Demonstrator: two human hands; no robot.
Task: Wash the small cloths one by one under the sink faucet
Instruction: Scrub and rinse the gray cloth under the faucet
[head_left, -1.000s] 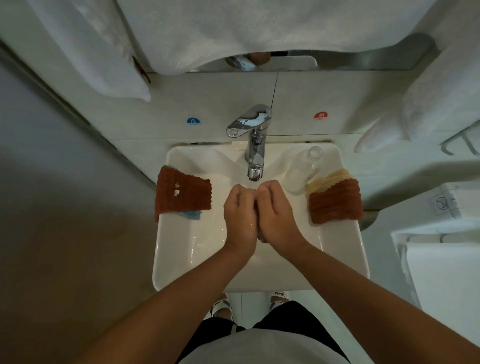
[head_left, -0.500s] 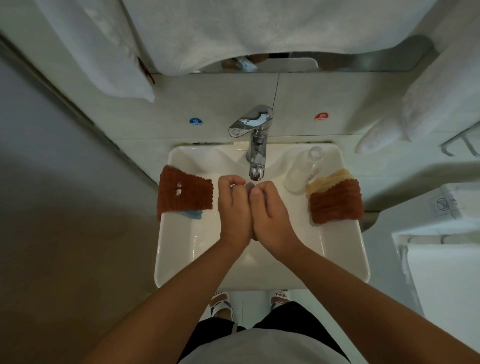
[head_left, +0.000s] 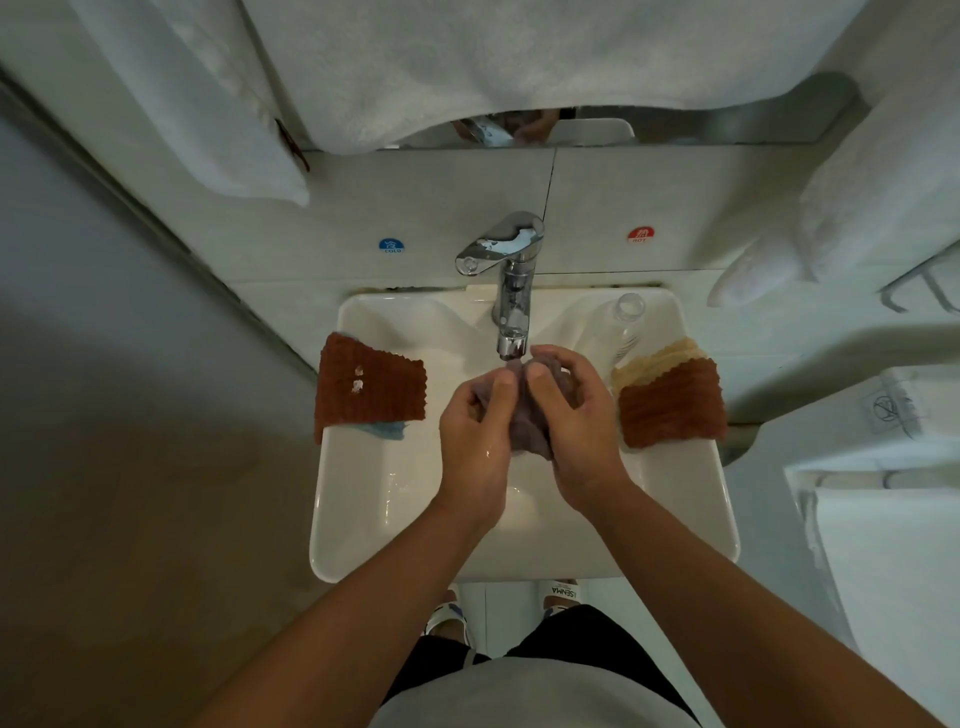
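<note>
Change: hands, pressed together a second ago with the cloth hidden between them, have since parted at the thumbs and moved up toward the spout; the cloth now shows.
Meaning: judged as a shift from rubbing to opening the cloth under the outlet, so one cloth is mid-wash and the task is partly done.
Cloth (head_left: 530, 421): grey-purple, bunched, held above the sink (head_left: 363, 499) basin just below and in front of the faucet (head_left: 511, 306) outlet.
Cloth axis: long axis runs roughly from the spout toward the person; the far end sits at the outlet, the near end hangs between the palms. Exact shape cannot be told, since it is crumpled.
Left hand (head_left: 475, 436): fingers curled, thumb pinching the cloth's far left part.
Right hand (head_left: 574, 421): fingers curled round the cloth's right side, thumb pressing on top beside the left thumb.
Water: skin shines wet; a running stream cannot be confirmed.
Left pile: brown cloth (head_left: 369, 389) over a blue cloth (head_left: 387, 430) on the sink's left rim.
Right pile: second brown cloth (head_left: 672, 405) over a cream cloth (head_left: 657, 358) on the right rim, beside a clear bottle (head_left: 621, 327).
Remaining work: which pile is washed cannot be told.
</note>
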